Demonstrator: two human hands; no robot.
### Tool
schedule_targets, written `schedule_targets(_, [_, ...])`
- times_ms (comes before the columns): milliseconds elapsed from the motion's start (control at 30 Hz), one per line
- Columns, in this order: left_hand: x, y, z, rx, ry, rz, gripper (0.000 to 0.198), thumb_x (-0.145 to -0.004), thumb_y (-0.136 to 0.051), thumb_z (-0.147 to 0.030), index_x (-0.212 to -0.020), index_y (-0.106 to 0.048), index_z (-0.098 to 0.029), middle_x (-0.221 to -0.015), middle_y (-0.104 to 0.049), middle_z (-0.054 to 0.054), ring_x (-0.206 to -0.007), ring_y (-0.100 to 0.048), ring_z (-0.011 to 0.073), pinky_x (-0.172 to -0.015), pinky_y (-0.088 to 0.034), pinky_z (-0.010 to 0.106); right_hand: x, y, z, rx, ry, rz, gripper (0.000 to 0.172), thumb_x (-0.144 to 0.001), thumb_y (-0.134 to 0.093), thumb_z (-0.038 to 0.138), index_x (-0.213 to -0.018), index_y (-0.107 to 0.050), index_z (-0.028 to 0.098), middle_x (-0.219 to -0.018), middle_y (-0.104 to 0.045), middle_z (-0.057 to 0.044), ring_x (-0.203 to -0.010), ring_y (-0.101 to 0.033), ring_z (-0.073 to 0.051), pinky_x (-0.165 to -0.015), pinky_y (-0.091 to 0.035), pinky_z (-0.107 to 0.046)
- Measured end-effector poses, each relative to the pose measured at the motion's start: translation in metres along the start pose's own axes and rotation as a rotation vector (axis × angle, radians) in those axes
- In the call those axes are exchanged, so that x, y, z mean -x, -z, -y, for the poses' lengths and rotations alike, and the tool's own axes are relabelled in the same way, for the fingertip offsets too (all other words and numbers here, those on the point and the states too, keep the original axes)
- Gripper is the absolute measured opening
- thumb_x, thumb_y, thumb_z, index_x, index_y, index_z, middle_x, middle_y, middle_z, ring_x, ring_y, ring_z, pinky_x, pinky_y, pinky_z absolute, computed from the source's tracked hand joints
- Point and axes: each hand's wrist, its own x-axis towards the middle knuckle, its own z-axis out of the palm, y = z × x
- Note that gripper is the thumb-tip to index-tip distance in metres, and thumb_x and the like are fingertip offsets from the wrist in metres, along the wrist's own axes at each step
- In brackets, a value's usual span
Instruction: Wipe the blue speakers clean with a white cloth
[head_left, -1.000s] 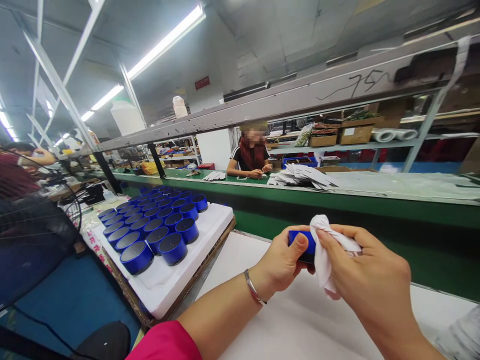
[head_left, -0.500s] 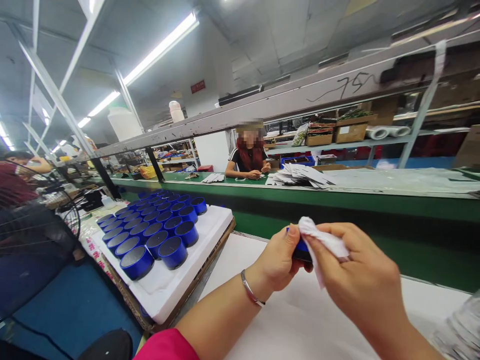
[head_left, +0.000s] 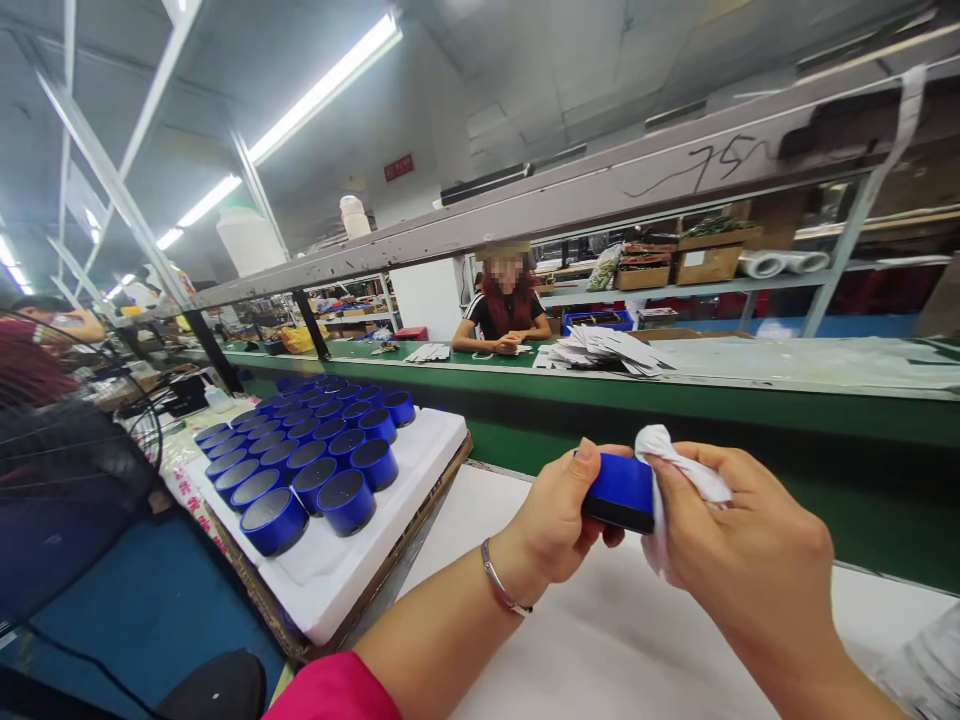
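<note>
Beside a white worktop (head_left: 600,640), blue cylinders (head_left: 345,503) stand in rows on a white foam slab (head_left: 322,595). Above the worktop, the left hand (head_left: 553,515) clasps another blue cylinder (head_left: 621,488) while the right hand (head_left: 739,540) pinches a white cloth (head_left: 655,446) against its right end.

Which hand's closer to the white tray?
Left. The left hand, holding a blue piece, is right of the white tray; the right hand, gripping a cloth, is farther right.

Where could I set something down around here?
The white worktop looks bare below the left hand and right hand, between the white tray and clear plastic at the right edge. The tray's near end has a bare strip; behind it, blue cylinders crowd together. White pieces pile up opposite.
</note>
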Motion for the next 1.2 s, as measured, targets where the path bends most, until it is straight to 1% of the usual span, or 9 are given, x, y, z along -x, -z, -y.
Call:
schedule_targets(133, [0.001, 0.002, -0.005, -0.035, -0.014, -0.009, 0.107, -0.065, -0.090, -0.097, -0.122, -0.077, -0.007, -0.086, -0.064, 0.004, -0.064, -0.054, 0.0127, -0.052, -0.038, 0.026, 0.004, 0.000, 0.003, 0.005, 0.036, -0.026, 0.030, -0.096, -0.066, 0.053, -0.089, -0.076, 0.026, -0.081, -0.072, -0.006, -0.062, -0.060, -0.022, -0.062, -0.049, -0.038])
schedule_targets(367, [0.000, 0.000, -0.006, -0.046, -0.049, -0.036, 0.098, -0.067, -0.089, -0.097, -0.110, -0.074, -0.010, -0.085, -0.063, 0.005, -0.066, -0.052, 0.0125, -0.053, -0.040, 0.025, 0.013, -0.003, 0.005, 0.081, 0.288, -0.089, 0.022, -0.111, -0.066, 0.040, -0.101, -0.075, 0.023, -0.095, -0.078, -0.006, -0.081, -0.072, -0.023, -0.070, -0.053, -0.035])
schedule_targets(467, [-0.002, -0.002, -0.004, -0.061, -0.050, -0.063, 0.093, -0.064, -0.089, -0.098, -0.098, -0.070, -0.014, -0.082, -0.061, 0.003, -0.065, -0.051, 0.0118, -0.051, -0.040, 0.024, 0.016, -0.006, 0.005, 0.089, 0.373, -0.101, 0.017, -0.112, -0.068, 0.035, -0.103, -0.074, 0.023, -0.095, -0.078, -0.005, -0.081, -0.073, -0.021, -0.071, -0.053, -0.034])
schedule_targets(600, [-0.004, 0.000, 0.002, -0.077, -0.039, -0.092, 0.089, -0.062, -0.088, -0.101, -0.082, -0.056, -0.020, -0.069, -0.050, -0.004, -0.056, -0.044, 0.0088, -0.048, -0.036, 0.024, 0.015, -0.009, 0.002, 0.061, 0.448, -0.069, 0.013, -0.112, -0.068, 0.031, -0.102, -0.074, 0.024, -0.093, -0.078, -0.004, -0.079, -0.072, -0.021, -0.071, -0.053, -0.034])
schedule_targets(800, [-0.008, 0.006, 0.000, -0.059, -0.001, -0.120, 0.096, -0.058, -0.084, -0.107, -0.089, -0.060, -0.019, -0.074, -0.055, -0.001, -0.058, -0.050, 0.0109, -0.047, -0.035, 0.024, 0.009, -0.004, -0.008, -0.017, 0.304, 0.035, 0.023, -0.111, -0.068, 0.045, -0.100, -0.076, 0.026, -0.088, -0.075, -0.002, -0.063, -0.063, -0.019, -0.060, -0.049, -0.034])
schedule_targets(933, [-0.008, 0.007, -0.003, -0.080, -0.014, -0.078, 0.095, -0.060, -0.084, -0.106, -0.088, -0.061, -0.018, -0.075, -0.054, -0.001, -0.058, -0.048, 0.0099, -0.047, -0.034, 0.024, 0.015, -0.006, -0.002, -0.057, 0.297, 0.047, 0.018, -0.109, -0.069, 0.041, -0.100, -0.076, 0.027, -0.091, -0.076, -0.004, -0.074, -0.069, -0.020, -0.068, -0.053, -0.033])
schedule_targets(1067, [-0.005, 0.005, -0.004, -0.121, -0.013, -0.079, 0.096, -0.057, -0.084, -0.108, -0.083, -0.056, -0.020, -0.073, -0.051, -0.003, -0.058, -0.045, 0.0090, -0.047, -0.034, 0.023, 0.015, -0.004, -0.005, -0.103, 0.139, 0.100, 0.028, -0.103, -0.070, 0.053, -0.094, -0.078, 0.028, -0.093, -0.078, -0.008, -0.080, -0.072, -0.023, -0.075, -0.059, -0.035])
schedule_targets(1133, [-0.003, 0.004, -0.009, -0.124, 0.005, -0.085, 0.098, -0.054, -0.085, -0.108, -0.087, -0.059, -0.019, -0.074, -0.054, -0.002, -0.059, -0.048, 0.0104, -0.047, -0.033, 0.024, 0.008, 0.000, -0.013, -0.080, -0.016, 0.137, 0.032, -0.099, -0.073, 0.059, -0.095, -0.078, 0.027, -0.086, -0.077, -0.008, -0.071, -0.070, -0.024, -0.064, -0.057, -0.036])
schedule_targets(1200, [-0.002, 0.003, -0.015, -0.113, 0.030, -0.066, 0.104, -0.053, -0.085, -0.107, -0.098, -0.066, -0.016, -0.078, -0.059, 0.001, -0.062, -0.052, 0.0121, -0.048, -0.032, 0.024, 0.000, 0.003, -0.020, -0.063, -0.189, 0.200, 0.042, -0.094, -0.077, 0.068, -0.092, -0.078, 0.026, -0.072, -0.072, -0.006, -0.054, -0.063, -0.023, -0.047, -0.049, -0.035])
